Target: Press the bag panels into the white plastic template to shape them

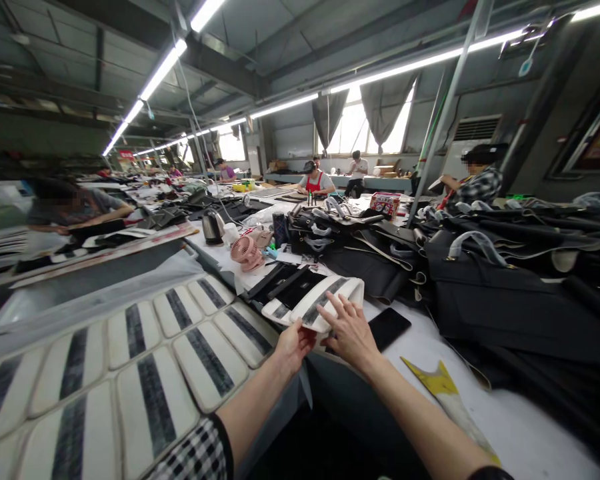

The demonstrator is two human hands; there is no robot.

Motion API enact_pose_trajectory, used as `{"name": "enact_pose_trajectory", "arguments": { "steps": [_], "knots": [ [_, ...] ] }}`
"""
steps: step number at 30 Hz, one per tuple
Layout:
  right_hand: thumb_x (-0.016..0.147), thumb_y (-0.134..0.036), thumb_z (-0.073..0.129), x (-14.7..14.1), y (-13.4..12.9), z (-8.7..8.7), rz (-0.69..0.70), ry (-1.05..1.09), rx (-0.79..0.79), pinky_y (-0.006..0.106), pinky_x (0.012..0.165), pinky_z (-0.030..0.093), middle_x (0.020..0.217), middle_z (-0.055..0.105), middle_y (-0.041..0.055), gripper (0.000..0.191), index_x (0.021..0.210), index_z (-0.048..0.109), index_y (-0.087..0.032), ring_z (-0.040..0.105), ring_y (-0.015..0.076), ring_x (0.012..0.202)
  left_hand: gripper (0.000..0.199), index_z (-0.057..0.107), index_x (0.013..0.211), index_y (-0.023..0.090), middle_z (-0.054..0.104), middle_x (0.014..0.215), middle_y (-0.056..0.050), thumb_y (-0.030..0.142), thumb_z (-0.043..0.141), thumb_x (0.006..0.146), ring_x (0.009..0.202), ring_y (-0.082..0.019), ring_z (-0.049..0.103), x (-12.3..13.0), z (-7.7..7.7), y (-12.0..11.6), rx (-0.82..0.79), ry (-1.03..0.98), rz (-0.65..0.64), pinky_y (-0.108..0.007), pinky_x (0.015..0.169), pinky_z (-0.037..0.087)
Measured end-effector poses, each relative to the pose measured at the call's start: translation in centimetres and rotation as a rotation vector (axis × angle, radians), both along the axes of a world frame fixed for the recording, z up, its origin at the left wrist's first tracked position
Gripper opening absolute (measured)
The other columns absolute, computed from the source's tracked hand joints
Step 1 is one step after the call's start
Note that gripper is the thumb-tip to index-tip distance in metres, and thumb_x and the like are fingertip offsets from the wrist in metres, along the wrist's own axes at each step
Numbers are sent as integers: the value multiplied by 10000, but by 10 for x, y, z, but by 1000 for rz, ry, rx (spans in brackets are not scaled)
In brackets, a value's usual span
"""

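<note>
Two or more white panels with dark stripes point(327, 301) overlap at the table edge in front of me. My left hand point(294, 345) pinches the near lower edge of a white panel, its fingers partly under it. Spread over the panel's right side, my right hand point(349, 328) touches its surface with the fingers apart. Black pieces point(295, 283) lie just behind the panels. To the left, several similar striped panels point(151, 393) are laid out in rows.
A dark phone point(389, 328) and a yellow-and-white tool point(443, 387) lie right of my right hand. Beyond are a pink fan point(247, 253), a kettle point(213, 227) and piled black bags point(505, 293). A person point(75, 207) works at the left.
</note>
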State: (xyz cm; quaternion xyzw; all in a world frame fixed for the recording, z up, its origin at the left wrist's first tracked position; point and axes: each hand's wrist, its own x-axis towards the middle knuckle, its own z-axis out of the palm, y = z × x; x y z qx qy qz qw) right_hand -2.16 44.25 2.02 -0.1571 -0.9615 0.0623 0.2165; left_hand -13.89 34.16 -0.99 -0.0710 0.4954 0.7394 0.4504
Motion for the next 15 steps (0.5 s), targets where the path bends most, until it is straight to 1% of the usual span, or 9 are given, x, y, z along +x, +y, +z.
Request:
{"name": "enact_pose_trajectory", "arguments": {
  "steps": [1,2,4,5,7,8,10,12,15],
  "knots": [
    [714,-295,809,-4,-3,1,32,-61,72,557,1105,259,1508,392,82,682,1339,535,-305,308,365,1374,255,609,860,124,664,721,-60,320,488,970,634,-141,627,-1,0,-1,4,2,-4,-244,644,492],
    [767,-279,763,-8,-6,1,46,-100,89,539,1060,332,1413,505,91,526,1263,591,-278,396,352,1311,292,609,858,124,670,732,-65,368,492,968,632,-145,629,-1,0,-2,9,3,-9,-247,633,491],
    [868,-217,627,-17,-8,2,38,-120,62,455,914,460,1172,657,93,234,1099,660,-230,530,318,1143,428,611,862,124,683,774,-81,520,472,949,638,-166,640,-3,-1,-6,18,-3,-20,-268,607,496],
    [901,-187,561,-21,-8,3,27,-106,42,413,846,486,1089,682,93,184,1044,672,-216,557,307,1085,508,612,869,124,686,790,-87,599,443,932,636,-180,645,-5,-2,-8,18,-9,-22,-283,594,502],
    [933,-187,498,-27,-8,3,13,-74,-2,367,784,494,1056,693,95,202,1009,684,-210,563,302,1067,605,608,891,120,682,790,-93,682,386,909,604,-194,642,-9,-4,-10,1,-29,-15,-315,570,512],
    [940,-212,500,-29,-8,2,12,-55,-30,355,780,492,1067,695,92,204,1014,691,-217,562,299,1077,604,603,905,117,677,780,-90,677,379,914,578,-193,634,-13,-5,-10,-12,-38,-4,-325,559,515],
    [938,-266,527,-30,-6,-1,10,-14,-102,330,782,486,1048,709,74,197,1003,711,-240,583,281,1061,509,591,944,118,670,769,-74,594,411,945,541,-174,621,-20,-8,-8,-27,-35,35,-321,552,520],
    [923,-311,548,-30,1,-3,-6,41,-193,300,757,481,950,729,48,197,951,735,-255,629,249,963,362,583,1000,129,668,788,-49,465,451,973,548,-147,620,-27,-12,-3,-21,-3,89,-294,564,526],
    [936,-420,479,-31,25,11,-114,203,-340,272,667,470,784,723,34,342,910,756,-220,660,216,782,238,569,1051,119,651,800,-25,324,463,993,586,-112,612,-33,-19,1,-31,29,150,-260,597,537]
  ]
}}
